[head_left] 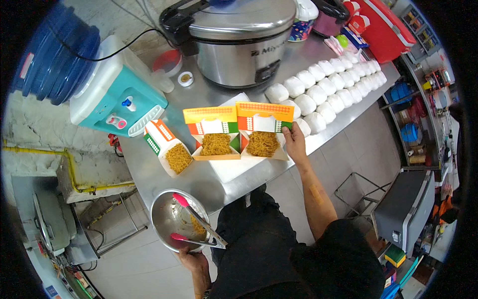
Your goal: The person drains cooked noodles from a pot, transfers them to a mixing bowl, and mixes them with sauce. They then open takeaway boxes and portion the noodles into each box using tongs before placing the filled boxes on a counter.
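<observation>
My left hand (192, 259) grips the near rim of a steel mixing bowl (158, 228) held beside the table's front edge. Inside the bowl lie tongs with pink tips (182, 200) and a few noodles (198, 225). My right hand (295, 144) holds the right side of an open cardboard food box (263, 108) filled with noodles (263, 144). Touching it on the left is a second open box (211, 115) with noodles (216, 144). Farther left stands a third carton (162, 138), its noodles (178, 158) showing at the near end. A white board or sheet (233, 170) lies under the boxes.
A large steel rice cooker (239, 56) stands at the back of the steel table (142, 168). Rows of white wrapped balls (316, 95) fill the right side. A teal water dispenser (112, 101) is at the left. A grey cooler box (403, 205) stands right of me.
</observation>
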Demonstrator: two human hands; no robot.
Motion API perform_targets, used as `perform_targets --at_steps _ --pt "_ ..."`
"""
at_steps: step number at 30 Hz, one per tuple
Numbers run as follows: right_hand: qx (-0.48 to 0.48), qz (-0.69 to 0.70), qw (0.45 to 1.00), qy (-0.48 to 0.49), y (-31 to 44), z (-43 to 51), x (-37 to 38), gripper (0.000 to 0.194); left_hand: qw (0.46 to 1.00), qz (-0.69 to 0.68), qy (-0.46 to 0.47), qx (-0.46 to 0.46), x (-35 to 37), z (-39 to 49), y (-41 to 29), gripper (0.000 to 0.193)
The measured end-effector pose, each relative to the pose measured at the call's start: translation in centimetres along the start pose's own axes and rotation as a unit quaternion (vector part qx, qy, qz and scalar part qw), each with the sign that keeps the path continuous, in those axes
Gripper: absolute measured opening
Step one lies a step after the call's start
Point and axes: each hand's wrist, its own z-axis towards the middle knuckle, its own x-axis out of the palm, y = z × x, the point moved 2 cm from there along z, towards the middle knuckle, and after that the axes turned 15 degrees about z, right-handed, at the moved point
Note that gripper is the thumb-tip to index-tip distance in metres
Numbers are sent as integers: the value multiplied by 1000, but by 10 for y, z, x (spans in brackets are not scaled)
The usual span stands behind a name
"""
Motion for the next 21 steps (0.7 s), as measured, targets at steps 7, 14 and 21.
perform_targets --at_steps 7,14,21 --pt "-82 104 981 -140 31 -39 -3 23 992 48 118 -3 49 -2 -16 68" --pt "-11 73 970 -232 121 -110 -89 26 974 51 219 37 92 24 -27 70" --pt "-73 22 871 -485 169 -253 -301 28 952 123 278 32 172 -13 -11 48"
